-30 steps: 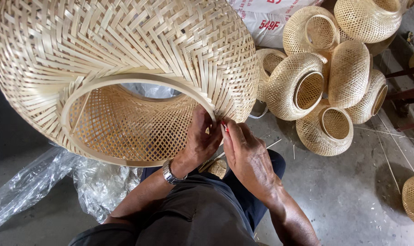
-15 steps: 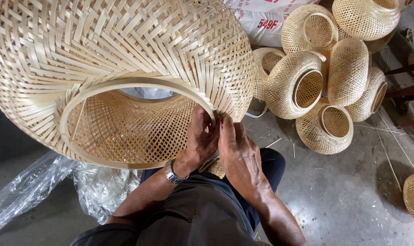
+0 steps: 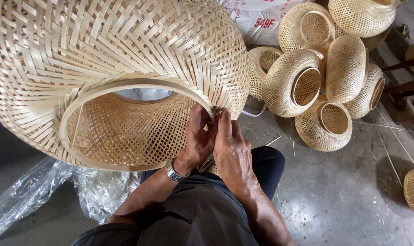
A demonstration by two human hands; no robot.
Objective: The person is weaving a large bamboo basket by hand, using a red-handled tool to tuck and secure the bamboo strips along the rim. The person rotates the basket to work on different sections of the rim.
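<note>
The left hand (image 3: 198, 136) is pressed against the hoop rim (image 3: 125, 84) of a large woven bamboo shade (image 3: 111, 50), its fingers curled over the rim's right end, and a metal wristwatch (image 3: 172, 171) is worn on that wrist; the right hand (image 3: 229, 148) is laid close beside it, touching it, with the fingertips pinched on the thin strips where the weave meets the rim. Both hands are thus closed together on the same spot of the rim, though exactly which strip is gripped cannot be told. The shade is held tilted above the person's lap, its opening turned toward the camera, over the near left part of the concrete floor (image 3: 352, 200). The step in hand is judged to be the tucking or binding of strip ends at the rim; a firm pinch and a careful pull along the hoop would seem to be called for. Crumpled clear plastic (image 3: 38, 196) is seen at the floor's near left, a pile of smaller woven shades (image 3: 316, 82) toward the far right, and a white sack (image 3: 257, 18) at the far edge
</note>
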